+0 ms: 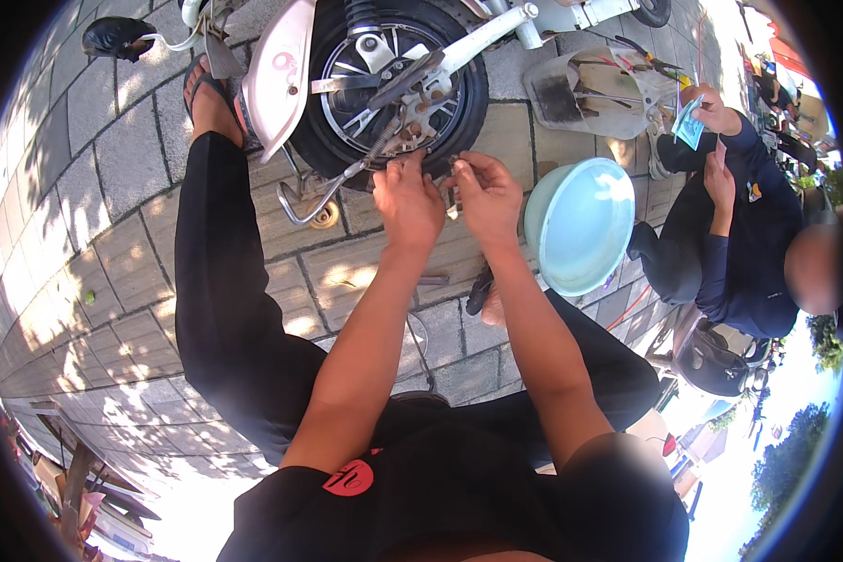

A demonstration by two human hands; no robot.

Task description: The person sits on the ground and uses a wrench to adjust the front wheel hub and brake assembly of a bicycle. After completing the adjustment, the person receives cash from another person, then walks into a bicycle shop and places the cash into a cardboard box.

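A scooter's rear wheel (393, 84), with a black tyre and a metal brake plate, is at the top centre. My left hand (408, 204) is at the wheel's lower edge by the tyre, its fingers curled together; what they hold, if anything, is hidden. Beside it on the right, my right hand (487, 199) pinches a small dark piece between thumb and forefinger, too small to name. A bent metal bar (311, 208) runs from the wheel down to the left of my left hand.
A pale blue basin (585, 225) stands right of my right hand. Beyond it, a whitish tray (581, 92) holds tools. A co-worker (759, 225) at the right holds banknotes (689, 124). A round golden part (325, 214) lies on the paving (225, 225). A pinkish-white fender (279, 80) flanks the wheel.
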